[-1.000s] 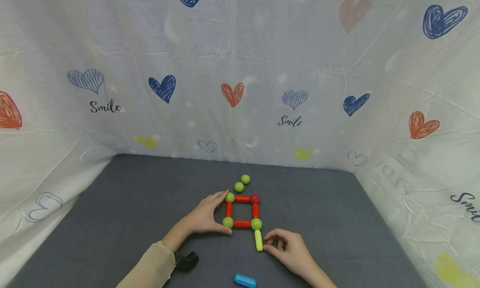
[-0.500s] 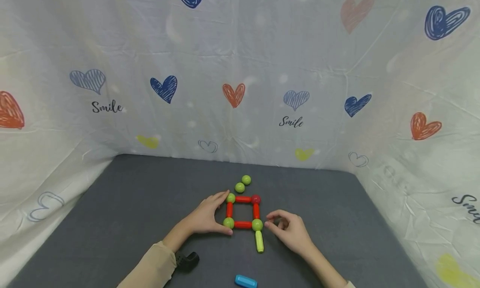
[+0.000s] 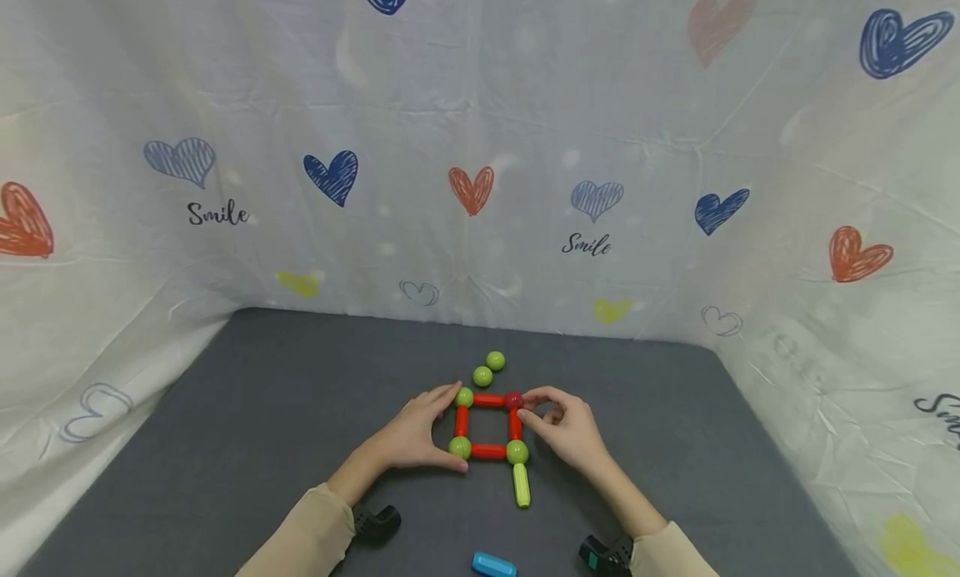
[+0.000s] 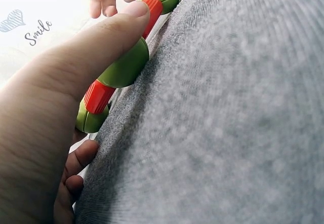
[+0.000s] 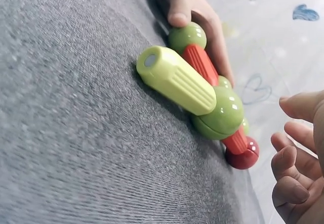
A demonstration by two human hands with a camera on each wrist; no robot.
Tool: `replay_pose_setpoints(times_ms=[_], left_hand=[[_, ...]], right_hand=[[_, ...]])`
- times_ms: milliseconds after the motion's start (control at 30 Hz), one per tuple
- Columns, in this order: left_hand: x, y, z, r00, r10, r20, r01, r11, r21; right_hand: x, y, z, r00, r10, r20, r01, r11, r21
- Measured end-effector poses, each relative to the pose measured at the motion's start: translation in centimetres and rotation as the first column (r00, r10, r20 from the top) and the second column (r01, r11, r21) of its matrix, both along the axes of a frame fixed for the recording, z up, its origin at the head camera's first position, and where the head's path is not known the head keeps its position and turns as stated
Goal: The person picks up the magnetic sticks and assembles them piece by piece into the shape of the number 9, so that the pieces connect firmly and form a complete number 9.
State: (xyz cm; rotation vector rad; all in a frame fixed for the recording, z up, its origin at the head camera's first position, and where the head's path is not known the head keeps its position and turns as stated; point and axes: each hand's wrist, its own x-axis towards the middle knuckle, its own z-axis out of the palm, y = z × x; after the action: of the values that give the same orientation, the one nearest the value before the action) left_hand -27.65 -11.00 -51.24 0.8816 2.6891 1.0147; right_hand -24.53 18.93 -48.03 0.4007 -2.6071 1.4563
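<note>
On the grey table lies a square of red magnetic rods [image 3: 489, 452] joined by balls. Three corners are green balls [image 3: 517, 452]; the far right corner is a red ball [image 3: 513, 400]. A yellow-green rod [image 3: 522, 485] sticks out from the near right ball. My left hand [image 3: 411, 434] holds the left side of the square, thumb by the near left green ball [image 5: 188, 37], index finger at the far left one. Close to the red ball is my right hand [image 3: 567, 427], fingers loosely bent; the right wrist view shows a gap between fingertips and ball.
Two loose green balls [image 3: 489, 368] sit behind the square. A blue rod [image 3: 494, 564] lies toward the front edge of the table [image 3: 300, 377]. White cloth [image 3: 420, 227] printed with hearts hangs around the back and sides.
My right hand has moved away from beside the yellow-green rod, forward along the square's right side, to the red ball. My left hand and the square stay in place.
</note>
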Motion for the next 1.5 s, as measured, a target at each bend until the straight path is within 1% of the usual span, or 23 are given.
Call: replay_pose_setpoints(times_ms=[100, 167, 333, 500, 600, 700, 833, 967, 1200, 1333, 1500], left_hand=[[0.0, -0.1, 0.1, 1.0, 0.001, -0.002, -0.001, 1.0, 0.004], [0.0, -0.1, 0.2, 1.0, 0.002, 0.0, -0.002, 1.0, 0.007], [-0.1, -0.2, 0.1, 1.0, 0.008, 0.002, -0.008, 1.0, 0.013], [-0.2, 0.0, -0.2, 1.0, -0.007, -0.001, 0.007, 1.0, 0.008], [-0.1, 0.2, -0.4, 1.0, -0.015, -0.001, 0.015, 1.0, 0.007], [-0.1, 0.3, -0.4, 1.0, -0.016, 0.001, 0.016, 1.0, 0.014], [-0.1, 0.3, -0.3, 1.0, -0.012, 0.0, 0.012, 1.0, 0.022], [0.0, 0.1, -0.2, 1.0, -0.009, -0.005, 0.009, 1.0, 0.021], [-0.1, 0.0, -0.3, 1.0, -0.007, -0.006, 0.007, 1.0, 0.011], [-0.1, 0.1, -0.2, 1.0, -0.008, -0.004, 0.008, 1.0, 0.009], [0.0, 0.1, -0.2, 1.0, -0.007, -0.003, 0.008, 1.0, 0.008]], right_hand=[[-0.7, -0.2, -0.1, 1.0, -0.023, -0.01, 0.023, 1.0, 0.007], [-1.6, -0.3, -0.2, 0.999, -0.043, -0.025, 0.043, 0.999, 0.008], [-4.5, -0.9, -0.4, 0.995, -0.091, -0.033, 0.091, 0.996, -0.008], [-7.3, -1.8, -0.6, 0.992, -0.12, 0.024, 0.121, 0.992, -0.03], [-8.5, -2.4, -0.9, 0.99, -0.127, 0.07, 0.129, 0.991, -0.034], [-9.4, -2.9, -1.2, 0.986, -0.133, 0.103, 0.137, 0.99, -0.034], [-10.2, -3.6, -1.4, 0.982, -0.149, 0.118, 0.153, 0.988, -0.025], [-10.6, -4.1, -1.4, 0.98, -0.157, 0.12, 0.158, 0.987, -0.003], [-10.6, -4.5, -1.2, 0.98, -0.156, 0.121, 0.152, 0.987, 0.043], [-10.5, -4.4, -1.1, 0.981, -0.157, 0.118, 0.154, 0.988, 0.033], [-10.0, -3.7, -1.1, 0.984, -0.145, 0.106, 0.148, 0.989, -0.026]])
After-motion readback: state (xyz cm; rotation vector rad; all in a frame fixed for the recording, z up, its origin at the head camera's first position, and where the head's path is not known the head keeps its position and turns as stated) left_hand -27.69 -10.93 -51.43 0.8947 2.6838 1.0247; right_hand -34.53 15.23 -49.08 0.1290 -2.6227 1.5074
